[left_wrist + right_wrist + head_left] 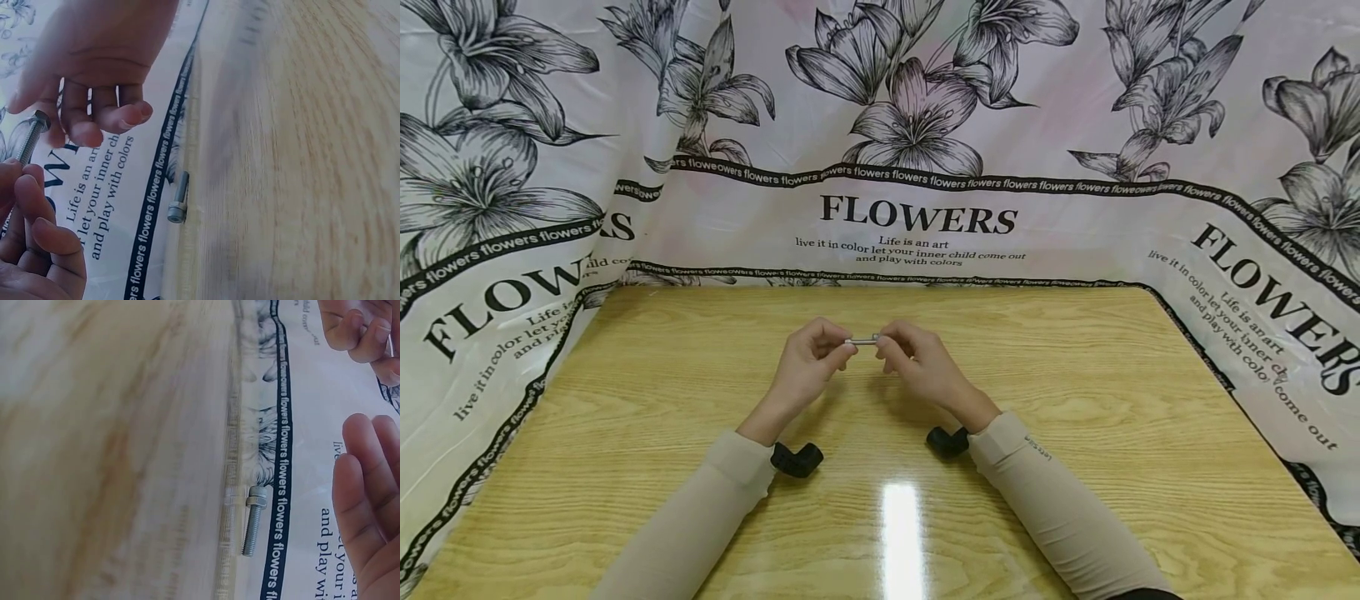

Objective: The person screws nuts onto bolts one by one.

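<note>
Between both hands a small silver bolt lies about level. My left hand pinches its left end with thumb and fingertips. At the other end, my right hand holds the wider end between thumb and fingers. In the left wrist view the threaded shank of this bolt shows, with a hex-shaped piece at the end by the right hand. A second bolt with a nut on it lies farther off on the table. The head view does not show that second bolt.
The wood-grain table has a bright light reflection near its front. Flower-printed cloth hangs along its back and both sides. Black wrist mounts stick out inward from both beige sleeves.
</note>
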The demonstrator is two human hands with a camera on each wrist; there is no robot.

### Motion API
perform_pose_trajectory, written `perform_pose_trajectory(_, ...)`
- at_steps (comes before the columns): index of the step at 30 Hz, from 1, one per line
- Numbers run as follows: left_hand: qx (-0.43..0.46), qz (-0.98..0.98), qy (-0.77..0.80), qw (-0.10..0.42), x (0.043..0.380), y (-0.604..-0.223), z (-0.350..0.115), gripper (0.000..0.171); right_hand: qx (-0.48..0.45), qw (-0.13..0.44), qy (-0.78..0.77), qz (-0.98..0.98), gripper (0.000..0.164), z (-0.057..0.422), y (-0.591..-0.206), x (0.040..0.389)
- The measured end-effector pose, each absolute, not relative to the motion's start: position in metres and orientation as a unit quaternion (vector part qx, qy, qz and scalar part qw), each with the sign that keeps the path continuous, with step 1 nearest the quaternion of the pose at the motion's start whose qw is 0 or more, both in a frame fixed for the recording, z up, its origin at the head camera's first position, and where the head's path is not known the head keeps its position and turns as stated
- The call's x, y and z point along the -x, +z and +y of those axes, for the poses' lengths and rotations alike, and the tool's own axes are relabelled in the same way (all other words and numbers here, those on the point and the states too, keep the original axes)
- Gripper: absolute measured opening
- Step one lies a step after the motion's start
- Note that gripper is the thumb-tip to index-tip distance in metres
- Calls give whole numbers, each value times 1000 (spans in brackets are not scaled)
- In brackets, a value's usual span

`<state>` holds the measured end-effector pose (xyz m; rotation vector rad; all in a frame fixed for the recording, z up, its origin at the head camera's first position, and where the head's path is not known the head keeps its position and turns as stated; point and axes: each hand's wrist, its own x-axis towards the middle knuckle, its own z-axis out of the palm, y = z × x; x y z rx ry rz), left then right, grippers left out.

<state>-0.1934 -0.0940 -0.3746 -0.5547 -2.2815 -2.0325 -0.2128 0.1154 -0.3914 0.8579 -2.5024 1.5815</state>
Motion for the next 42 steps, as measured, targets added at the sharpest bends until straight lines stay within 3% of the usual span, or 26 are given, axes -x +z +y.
perform_pose_trajectory(6, 182, -736, -652, 26, 197, -383, -95, 18, -296, 40, 524, -798, 26, 113, -383, 207)
perform_pose_trajectory(14, 181, -738, -650, 24, 197, -384, -95, 17, -318, 50, 516, -794, 12, 115, -393, 214)
perform_pose_trajectory(19, 183, -741, -646, 20, 198, -385, -94, 18, -299, 41, 504, -809, 23, 115, -390, 212)
perform_pose_trajectory(24, 182, -742, -646, 19, 197, -382, -94, 17, -286, 31, 514, -808, 19, 112, -380, 204)
perform_pose_trajectory(29, 191, -743, -641, 17, 186, -365, -94, 18, -297, 41, 525, -796, 27, 110, -378, 203)
perform_pose_trajectory(36, 190, -743, -642, 12, 180, -356, -92, 16, -301, 40, 516, -801, 12, 114, -390, 210)
perform_pose_trajectory(42, 195, -741, -642, 13, 181, -357, -92, 16, -288, 31, 507, -812, 30, 115, -391, 212)
